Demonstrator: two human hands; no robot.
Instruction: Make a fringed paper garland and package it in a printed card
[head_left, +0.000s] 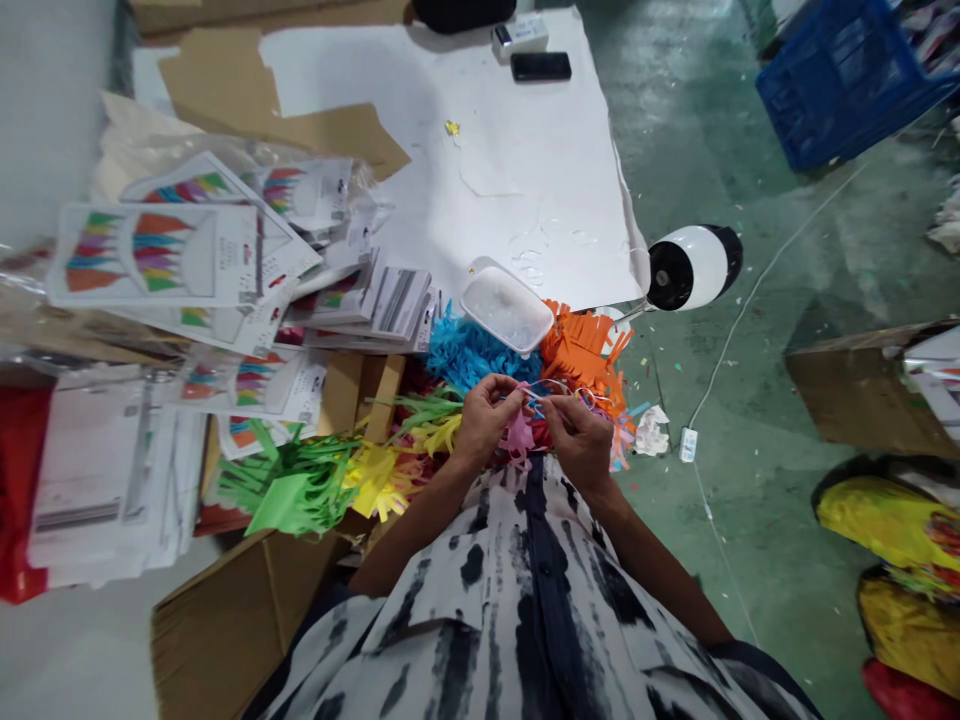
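As a thin cord (556, 388) loops between the fingertips of the left hand (484, 420) and right hand (575, 447), a pink fringed paper piece (517, 432) hangs just below it, btwn the two hands. L thumb & fingers are pinched shut on the cord; R is in the same tight pinch, its fingertips just beside the L's. Exact grip partly hidden by the fingers.

Right under the hands: blue fringed paper (465, 350) & orange fringed paper (581, 350), w/ a clear plastic tub (507, 305) resting on them. To the L, green fringed paper (289, 490) & yellow fringed paper (371, 480) lie on a cardboard box (232, 620), near stacks of packaged bunting sets (154, 255). Farther ahead, a white paper sheet (480, 150) w/ a black phone (541, 66) on it; a round black-and-white fan (694, 268) sits at its edge.
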